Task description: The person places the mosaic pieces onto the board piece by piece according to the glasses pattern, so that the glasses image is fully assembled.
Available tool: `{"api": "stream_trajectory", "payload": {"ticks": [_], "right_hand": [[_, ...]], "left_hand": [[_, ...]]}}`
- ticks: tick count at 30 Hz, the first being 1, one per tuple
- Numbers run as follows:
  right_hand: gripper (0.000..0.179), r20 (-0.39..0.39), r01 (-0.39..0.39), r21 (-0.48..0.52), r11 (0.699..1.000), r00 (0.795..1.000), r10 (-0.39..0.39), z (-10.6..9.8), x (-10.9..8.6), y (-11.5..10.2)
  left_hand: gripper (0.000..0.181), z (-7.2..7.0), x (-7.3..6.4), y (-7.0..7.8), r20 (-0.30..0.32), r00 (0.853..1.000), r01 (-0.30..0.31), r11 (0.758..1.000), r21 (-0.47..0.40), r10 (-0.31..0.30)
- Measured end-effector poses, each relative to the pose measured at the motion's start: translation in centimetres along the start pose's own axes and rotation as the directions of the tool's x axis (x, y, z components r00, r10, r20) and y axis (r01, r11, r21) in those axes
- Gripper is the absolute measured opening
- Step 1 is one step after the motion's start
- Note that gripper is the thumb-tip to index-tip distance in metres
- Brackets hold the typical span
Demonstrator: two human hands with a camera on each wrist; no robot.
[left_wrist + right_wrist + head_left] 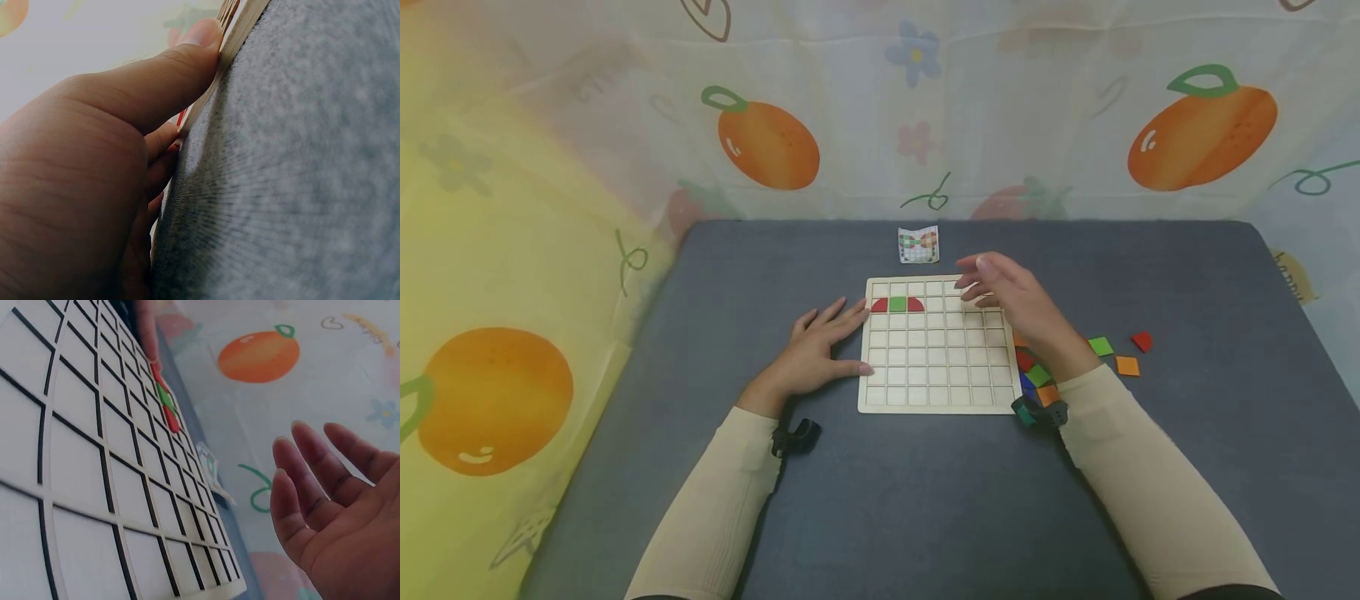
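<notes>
A pale wooden grid board [938, 350] lies on the grey tabletop. In its second row from the back, at the left, sit a green square tile [897, 304] and two red rounded tiles, one on each side of it [915, 305]. My left hand [816, 354] rests at the board's left edge, fingers spread and fairly straight, thumb and fingertips touching the rim. Over the board's back right part hovers my right hand [1007, 296], its fingers loosely bent. Nothing shows between those fingers in the right wrist view, where the hand [344, 512] is seen palm-on.
Several loose tiles lie right of the board, among them a green one [1101, 346], an orange one [1127, 366] and a red one [1142, 341]; others are partly under my right forearm. A small pattern card [918, 245] lies behind the board. A fruit-printed curtain [850, 108] hangs behind the table.
</notes>
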State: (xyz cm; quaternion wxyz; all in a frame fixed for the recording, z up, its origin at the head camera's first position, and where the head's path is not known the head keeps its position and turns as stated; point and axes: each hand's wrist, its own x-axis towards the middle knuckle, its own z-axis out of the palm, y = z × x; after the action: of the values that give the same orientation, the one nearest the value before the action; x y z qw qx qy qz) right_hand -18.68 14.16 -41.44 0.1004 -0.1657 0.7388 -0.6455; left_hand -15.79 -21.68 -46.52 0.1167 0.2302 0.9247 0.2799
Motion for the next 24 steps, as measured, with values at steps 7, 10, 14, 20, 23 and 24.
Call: {"api": "stream_trajectory", "payload": {"ticks": [7, 10, 14, 20, 23, 24], "right_hand": [[0.062, 0.002, 0.046, 0.027, 0.999, 0.999, -0.046, -1.9, -1.5, 0.2], [0.060, -0.012, 0.059, 0.028, 0.998, 0.998, -0.059, -2.7, -2.2, 0.2], [0.058, -0.038, 0.088, 0.012, 0.996, 0.995, -0.087, -3.8, -3.1, 0.3], [0.053, -0.088, 0.088, -0.020, 0.996, 0.992, -0.090, -5.6, -4.4, 0.8], [0.052, -0.113, 0.076, -0.080, 0.994, 0.990, -0.085, -6.4, -4.9, 1.3], [0.052, -0.120, 0.072, -0.102, 0.992, 0.989, -0.084, -6.7, -5.0, 1.4]], "left_hand": [[0.099, 0.0, 0.0, -0.2, -0.001, 1.000, -0.007, 1.000, -0.007, 0.007], [0.100, 0.0, 0.0, -0.2, 0.000, 1.000, -0.010, 1.000, -0.005, 0.010], [0.101, 0.0, 0.0, -0.3, 0.000, 1.000, -0.013, 1.000, -0.002, 0.014], [0.100, 0.0, 0.0, -0.3, -0.005, 1.000, -0.015, 1.000, -0.007, 0.015], [0.100, 0.0, 0.0, -0.2, -0.006, 1.000, -0.011, 1.000, -0.014, 0.011], [0.100, 0.0, 0.0, -0.2, -0.005, 1.000, -0.010, 1.000, -0.015, 0.010]]}}
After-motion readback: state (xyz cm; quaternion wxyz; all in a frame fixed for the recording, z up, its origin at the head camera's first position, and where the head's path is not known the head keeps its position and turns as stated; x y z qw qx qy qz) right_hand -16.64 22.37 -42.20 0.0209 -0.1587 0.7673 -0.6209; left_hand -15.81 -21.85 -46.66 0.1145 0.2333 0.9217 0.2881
